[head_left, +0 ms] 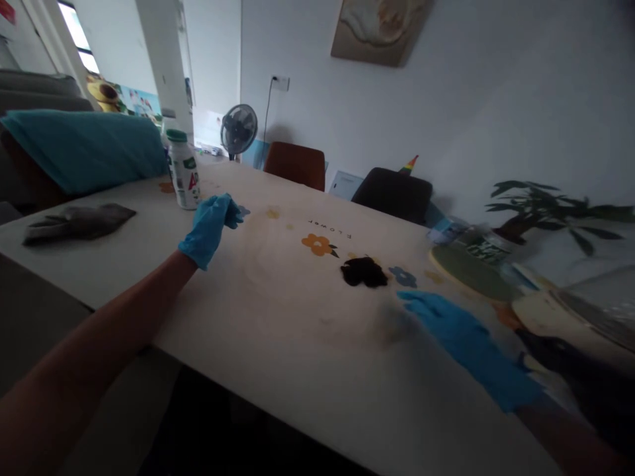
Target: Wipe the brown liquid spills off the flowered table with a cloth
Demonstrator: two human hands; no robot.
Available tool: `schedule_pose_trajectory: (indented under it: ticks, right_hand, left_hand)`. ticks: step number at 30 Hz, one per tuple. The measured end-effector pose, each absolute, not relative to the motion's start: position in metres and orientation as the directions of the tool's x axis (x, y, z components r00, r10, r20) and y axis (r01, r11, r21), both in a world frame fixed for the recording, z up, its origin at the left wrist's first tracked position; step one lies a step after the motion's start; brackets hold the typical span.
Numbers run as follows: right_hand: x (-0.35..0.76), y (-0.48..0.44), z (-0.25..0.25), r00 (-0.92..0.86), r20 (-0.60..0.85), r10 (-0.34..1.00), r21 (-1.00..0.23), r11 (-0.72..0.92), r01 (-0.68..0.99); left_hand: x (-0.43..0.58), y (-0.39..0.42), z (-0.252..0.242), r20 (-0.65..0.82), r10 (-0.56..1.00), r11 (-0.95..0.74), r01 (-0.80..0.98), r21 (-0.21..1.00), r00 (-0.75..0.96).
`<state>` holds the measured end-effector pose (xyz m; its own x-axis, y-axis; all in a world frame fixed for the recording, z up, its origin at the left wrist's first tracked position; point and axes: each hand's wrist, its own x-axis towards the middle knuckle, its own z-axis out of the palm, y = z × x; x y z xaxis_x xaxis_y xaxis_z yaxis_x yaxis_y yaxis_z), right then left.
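My left hand [212, 223], in a blue glove, is raised over the table beside a white bottle with a green cap [184, 173]. Its fingers are curled in, and nothing shows in them. My right hand [461, 340], gloved in the same blue, reaches in from the right with its fingers stretched out and slightly blurred. Just beyond those fingertips lies a flat black patch [364, 272], which could be a cloth or a spill; I cannot tell which. Both hands are above the white table [278, 311] printed with flowers and lettering.
A crumpled dark cloth [82, 222] lies at the left. Along the right side are a round green mat [473, 272], a lidded pot [570, 317] and a potted plant [526, 211]. Chairs [296, 164] and a fan [239, 129] stand beyond the table.
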<state>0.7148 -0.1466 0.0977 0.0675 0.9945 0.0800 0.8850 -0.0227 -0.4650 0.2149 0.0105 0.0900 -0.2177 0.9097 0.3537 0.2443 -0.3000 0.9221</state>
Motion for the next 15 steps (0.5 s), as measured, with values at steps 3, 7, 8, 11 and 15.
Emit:
schedule_pose_trajectory:
  ticks: [3,7,8,11,15]
  right_hand:
    - [0.700,-0.116,0.078,-0.123,0.158,0.980,-0.291,0.165,0.942]
    - [0.670,-0.078,0.065,-0.209,0.152,0.966,-0.128,0.228,0.965]
    - [0.662,-0.072,0.063,-0.191,0.120,0.974,-0.106,0.203,0.973]
    - [0.649,-0.056,0.050,-0.153,0.022,0.988,-0.031,0.153,0.988]
    - [0.664,-0.031,0.031,-0.158,0.060,0.986,0.040,0.156,0.987]
  left_hand:
    - [0.226,-0.002,0.098,0.362,0.916,-0.313,0.257,0.914,-0.175]
    - [0.234,-0.012,0.104,0.379,0.907,-0.336,0.228,0.914,-0.183]
    - [0.235,-0.013,0.104,0.385,0.904,-0.344,0.215,0.914,-0.189]
    - [0.237,-0.014,0.102,0.373,0.903,-0.332,0.202,0.921,-0.214]
    - [0.236,-0.011,0.097,0.363,0.904,-0.321,0.200,0.926,-0.228]
